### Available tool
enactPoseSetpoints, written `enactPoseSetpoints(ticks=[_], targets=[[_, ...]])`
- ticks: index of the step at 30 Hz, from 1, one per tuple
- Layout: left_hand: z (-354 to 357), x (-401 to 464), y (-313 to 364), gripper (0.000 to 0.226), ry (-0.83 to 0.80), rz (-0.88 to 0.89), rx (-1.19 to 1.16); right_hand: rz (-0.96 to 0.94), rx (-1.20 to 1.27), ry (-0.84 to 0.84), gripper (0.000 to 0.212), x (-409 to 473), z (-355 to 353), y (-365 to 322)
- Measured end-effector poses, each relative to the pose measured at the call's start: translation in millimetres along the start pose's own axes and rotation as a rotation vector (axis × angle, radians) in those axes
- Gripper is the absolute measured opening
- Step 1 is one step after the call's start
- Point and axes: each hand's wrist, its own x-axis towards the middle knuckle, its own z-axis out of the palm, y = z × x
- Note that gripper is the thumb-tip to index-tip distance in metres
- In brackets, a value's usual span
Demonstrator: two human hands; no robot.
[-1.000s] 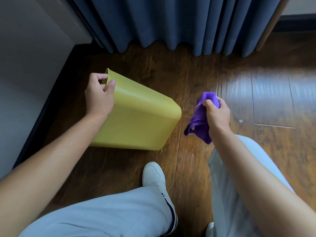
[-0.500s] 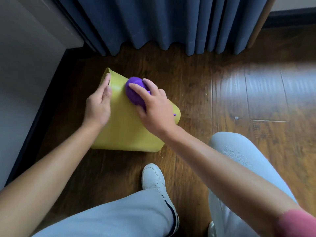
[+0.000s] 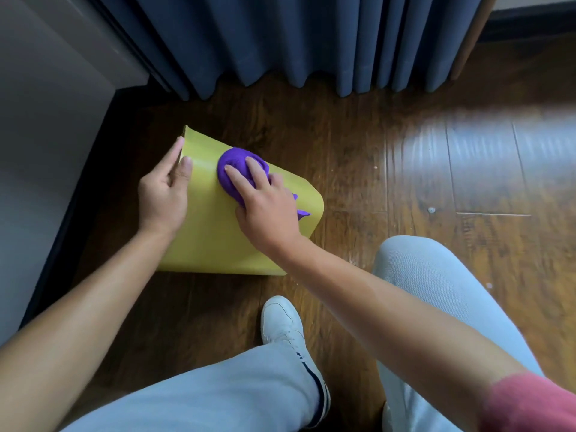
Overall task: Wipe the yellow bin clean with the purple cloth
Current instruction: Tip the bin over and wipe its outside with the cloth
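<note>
The yellow bin (image 3: 218, 241) lies on its side on the wooden floor, its open end toward the left. My left hand (image 3: 163, 194) holds the bin's rim, with the thumb on the outer wall and the fingers along the rim edge. The purple cloth (image 3: 237, 165) is bunched into a ball on the bin's upper wall near the rim. My right hand (image 3: 265, 207) grips the cloth and presses it against the bin. A small tail of cloth sticks out at the right of that hand.
A grey cabinet or wall (image 3: 46, 120) stands close on the left. Blue curtains (image 3: 296, 42) hang to the floor behind the bin. My knees and a white shoe (image 3: 283, 322) are just in front of it. Wooden floor (image 3: 436, 182) stretches to the right.
My right hand carried the cloth from the right of the bin onto its upper wall and now presses it there. My left hand's fingers went from curled over the rim to straighter.
</note>
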Motion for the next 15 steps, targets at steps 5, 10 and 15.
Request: enactPoseSetpoints(ticks=[5,10,15], targets=[[-3,-2,0,0.048,0.035,-0.025,-0.030,0.078,-0.122,-0.061,0.075,-21,10,36],[-3,2,1,0.049,0.064,-0.030,-0.020,0.129,-0.214,-0.135,0.076,-27,12,60],[0,4,1,0.048,0.079,-0.030,-0.016,0.290,-0.225,-0.233,0.075,-37,11,90]])
